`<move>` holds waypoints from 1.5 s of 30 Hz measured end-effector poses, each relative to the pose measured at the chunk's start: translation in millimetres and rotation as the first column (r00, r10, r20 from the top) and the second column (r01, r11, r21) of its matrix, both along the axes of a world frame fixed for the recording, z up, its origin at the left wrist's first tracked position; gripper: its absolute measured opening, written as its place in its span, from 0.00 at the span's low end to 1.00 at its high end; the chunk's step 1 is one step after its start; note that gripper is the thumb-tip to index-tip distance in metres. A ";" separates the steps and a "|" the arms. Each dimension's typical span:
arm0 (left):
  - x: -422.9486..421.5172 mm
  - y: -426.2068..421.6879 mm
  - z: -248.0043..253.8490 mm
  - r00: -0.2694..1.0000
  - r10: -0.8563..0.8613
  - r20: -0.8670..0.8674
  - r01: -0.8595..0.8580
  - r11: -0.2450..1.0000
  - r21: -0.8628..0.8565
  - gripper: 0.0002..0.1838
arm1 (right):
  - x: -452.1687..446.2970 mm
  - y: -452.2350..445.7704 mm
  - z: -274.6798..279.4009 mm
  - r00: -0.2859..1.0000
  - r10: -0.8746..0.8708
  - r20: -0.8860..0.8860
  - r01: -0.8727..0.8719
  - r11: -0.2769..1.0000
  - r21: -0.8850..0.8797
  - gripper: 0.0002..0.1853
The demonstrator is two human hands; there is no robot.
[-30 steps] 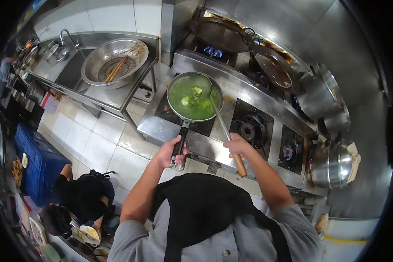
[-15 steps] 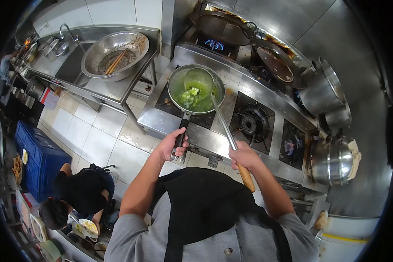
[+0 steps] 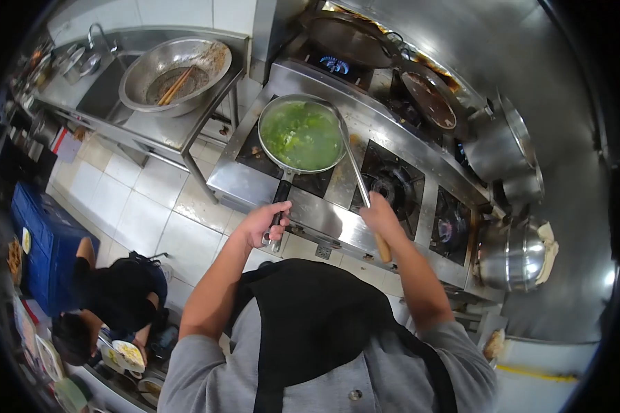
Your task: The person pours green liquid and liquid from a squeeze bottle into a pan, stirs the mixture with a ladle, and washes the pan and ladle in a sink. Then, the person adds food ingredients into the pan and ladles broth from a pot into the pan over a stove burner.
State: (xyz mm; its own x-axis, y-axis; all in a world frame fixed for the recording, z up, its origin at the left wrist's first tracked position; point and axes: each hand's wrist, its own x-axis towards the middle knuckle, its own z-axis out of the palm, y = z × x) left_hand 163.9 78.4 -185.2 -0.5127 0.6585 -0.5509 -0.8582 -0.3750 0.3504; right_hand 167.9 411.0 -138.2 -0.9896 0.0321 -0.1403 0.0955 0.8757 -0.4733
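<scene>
Left grip (image 3: 266,222): fingers wrapped around the slim black handle (image 3: 282,191) of a round, metal-rimmed pan (image 3: 260,129), which sits on the smooth steel stove (image 3: 337,215). Within the pan lies a cloudy green liquid (image 3: 301,141) with soft, ragged green pieces. Right grip (image 3: 381,216): closed about the ladle (image 3: 357,171), whose slender metal shaft slants across the pan's right rim; its lower end is a rounded wooden handle. At left, on the metal tabletop (image 3: 160,143), a flared steel basin (image 3: 134,98), brown-stained inside, contains thin chopsticks (image 3: 177,87).
</scene>
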 end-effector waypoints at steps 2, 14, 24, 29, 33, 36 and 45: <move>1.5 -0.3 1.5 1.000 -0.002 -0.010 0.002 1.000 -0.031 0.15 | 16.6 -14.5 14.6 0.915 -0.140 0.379 0.227 0.954 -0.196 0.10; 4.4 3.2 -1.3 0.997 0.026 -0.068 -0.028 0.999 -0.021 0.12 | 65.4 -57.9 112.9 0.642 -0.006 0.766 0.681 0.463 -0.567 0.05; 27.6 12.9 6.8 0.979 0.001 -0.205 -0.031 0.989 -0.143 0.12 | 99.0 -44.1 94.6 0.912 -0.174 0.371 0.306 0.892 -0.334 0.06; 68.7 24.1 17.5 0.982 0.108 -0.154 -0.132 0.978 -0.159 0.13 | 98.9 -10.7 87.5 0.996 -0.048 0.069 0.044 0.997 0.061 0.12; 119.4 38.6 31.3 0.965 0.146 -0.219 -0.193 0.958 -0.211 0.12 | 92.7 11.9 90.8 0.994 0.019 0.107 -0.022 0.999 0.035 0.11; 168.6 60.1 48.3 0.953 0.227 -0.202 -0.271 0.935 -0.228 0.13 | 86.8 33.0 82.2 0.987 0.148 0.055 -0.150 0.988 0.027 0.11; 337.8 147.5 70.5 0.887 0.432 -0.162 -0.462 0.833 -0.304 0.12 | 84.6 74.9 73.8 0.710 0.654 0.260 -0.675 0.738 -0.012 0.13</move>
State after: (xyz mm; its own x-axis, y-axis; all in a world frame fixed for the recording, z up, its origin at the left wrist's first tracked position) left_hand 501.8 225.9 -114.7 -0.7608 0.1372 -0.6344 -0.5870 -0.5625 0.5822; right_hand 252.4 485.9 -64.4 -0.6962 -0.6004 -0.3934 -0.4288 0.7874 -0.4429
